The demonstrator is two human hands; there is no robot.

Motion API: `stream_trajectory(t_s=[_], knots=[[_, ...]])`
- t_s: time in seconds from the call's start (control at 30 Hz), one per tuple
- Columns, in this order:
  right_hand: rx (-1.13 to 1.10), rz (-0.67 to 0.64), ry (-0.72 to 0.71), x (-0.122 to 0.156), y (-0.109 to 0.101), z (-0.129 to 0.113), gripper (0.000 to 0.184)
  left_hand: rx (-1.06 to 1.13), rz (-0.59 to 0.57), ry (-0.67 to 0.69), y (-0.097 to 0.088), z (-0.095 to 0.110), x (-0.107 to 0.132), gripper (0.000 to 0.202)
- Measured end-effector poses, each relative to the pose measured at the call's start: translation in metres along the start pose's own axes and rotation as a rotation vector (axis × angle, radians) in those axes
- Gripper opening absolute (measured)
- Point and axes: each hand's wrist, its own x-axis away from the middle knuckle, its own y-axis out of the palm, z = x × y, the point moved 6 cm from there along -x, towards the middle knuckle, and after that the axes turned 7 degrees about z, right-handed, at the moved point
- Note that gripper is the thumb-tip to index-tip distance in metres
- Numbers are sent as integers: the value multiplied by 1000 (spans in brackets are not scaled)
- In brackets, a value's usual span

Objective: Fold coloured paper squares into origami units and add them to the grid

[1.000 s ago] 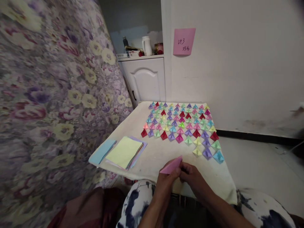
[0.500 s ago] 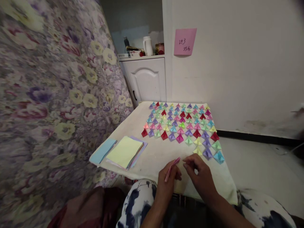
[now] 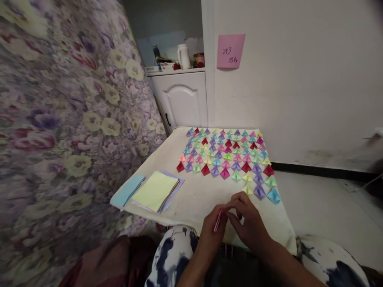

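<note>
Near the front edge of the table, my left hand [image 3: 212, 227] is closed around a folded pink paper [image 3: 218, 221], whose narrow layered edge shows between thumb and fingers. My right hand [image 3: 247, 217] meets it from the right, with thumb and forefinger pinched at the paper's upper end. The fingertips hide that end. Beyond both hands lie rows of folded paper pieces [image 3: 225, 172] in red, purple, green, yellow, blue and pink. The closest to my right hand is a yellow folded piece [image 3: 247, 189].
Left on the cream-covered table [image 3: 197, 199] are a stack of coloured paper sheets [image 3: 155, 191], yellow on top, and a blue paper stack [image 3: 128, 190]. A floral curtain [image 3: 74, 119] hangs along the left. Behind stand a white cabinet [image 3: 182, 99] and a wall with a pink note [image 3: 230, 51].
My right hand has moved left, and its fingertips now touch the upper end of the pink paper. My left hand has turned the paper slightly and covers more of it.
</note>
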Motion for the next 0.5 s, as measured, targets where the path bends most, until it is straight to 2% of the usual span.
stream_trajectory(t_s=[0.17, 0.37, 0.5], knots=[[33, -15, 8, -2, -2, 0, 14, -44, 2, 35, 2, 1, 0, 32], [-5, -25, 13, -1, 0, 1, 15, -57, -18, 101, 5, 5, 1, 28], [-12, -23, 5, 0, 0, 1, 15, -72, -7, 98, 3, 3, 1, 22]])
